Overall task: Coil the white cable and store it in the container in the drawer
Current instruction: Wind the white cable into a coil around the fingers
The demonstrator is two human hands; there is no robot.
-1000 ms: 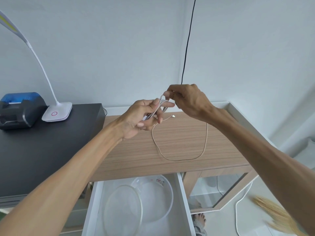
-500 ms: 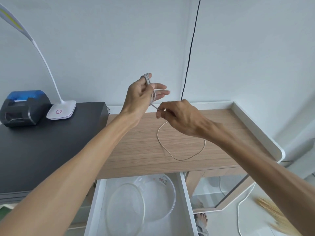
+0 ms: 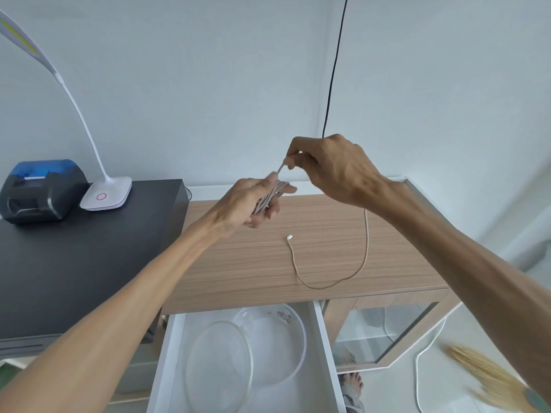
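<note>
My left hand [image 3: 253, 201] holds several loops of the white cable [image 3: 362, 257] bundled across its fingers, above the wooden cabinet top [image 3: 328, 234]. My right hand [image 3: 331, 168] is up and to the right of it, pinching the strand that runs from the bundle. The loose tail hangs below my right wrist, curves over the wood and ends in a small white plug lying on the top. Below, the white drawer [image 3: 323, 338] stands open with a clear round container [image 3: 298, 338] and its clear lid [image 3: 219, 368] inside.
A black desk [image 3: 74, 263] on the left carries a black and blue device [image 3: 41, 189] and a white lamp [image 3: 105, 195]. A black wire [image 3: 335, 70] runs down the wall. A glass cabinet door, another white cord [image 3: 423, 353], a straw broom [image 3: 489, 380] and a bare foot lie lower right.
My left hand came down from its raised pose to just above the cabinet top. My right hand rose up and to the right, drawing the strand taut, and the plug end now lies on the wood.
</note>
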